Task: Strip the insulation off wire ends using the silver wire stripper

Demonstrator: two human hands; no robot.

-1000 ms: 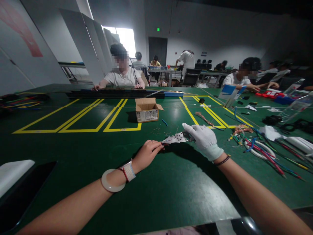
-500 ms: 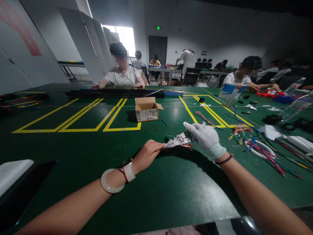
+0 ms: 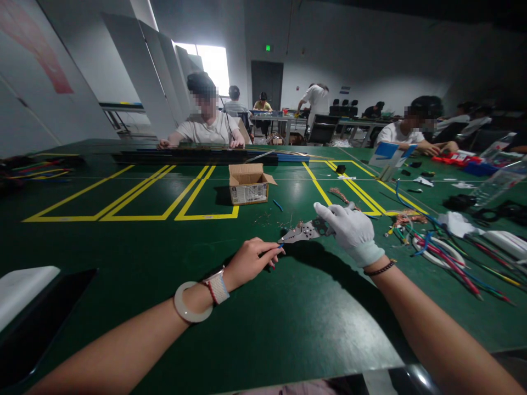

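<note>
1. In the head view, seems to be midway in the handling of wire, judging only from the things on the green tabletop [image 3: 164,307].
2. Pinches a blue wire [image 3: 281,246] with the left grip [image 3: 258,253], thumb and fingers brought together, only a short part showing at the fingertips.
3. Holds a wire stripper [image 3: 302,233] with the gloved right grip [image 3: 349,227], fingers wrapped around the handles. Nose pointing to the left, close against the bare fingertips and the blue wire. Cannot tell whether biting on the wire or only resting there.
4. Done already, by appearance: copper strands [image 3: 409,217] heaped at the right, a copper bundle [image 3: 343,198] lying farther away, a loose blue piece [image 3: 278,205] and small scraps [image 3: 267,220] beyond the tool.
5. Left, probably: the blue wire, not yet released; perhaps also the coloured wires [image 3: 463,278] in a loose pile at the right, mostly with insulation on. Cannot tell the number.
6. As container, near the loose blue piece: a cardboard box [image 3: 248,194], upright, with flaps open. Cannot see the inner bottom, therefore cannot tell the contents.
7. At the far right, clear bottles [image 3: 494,184] and a blue container [image 3: 472,168] beside red parts [image 3: 455,157]; too dim for telling any contents.
</note>
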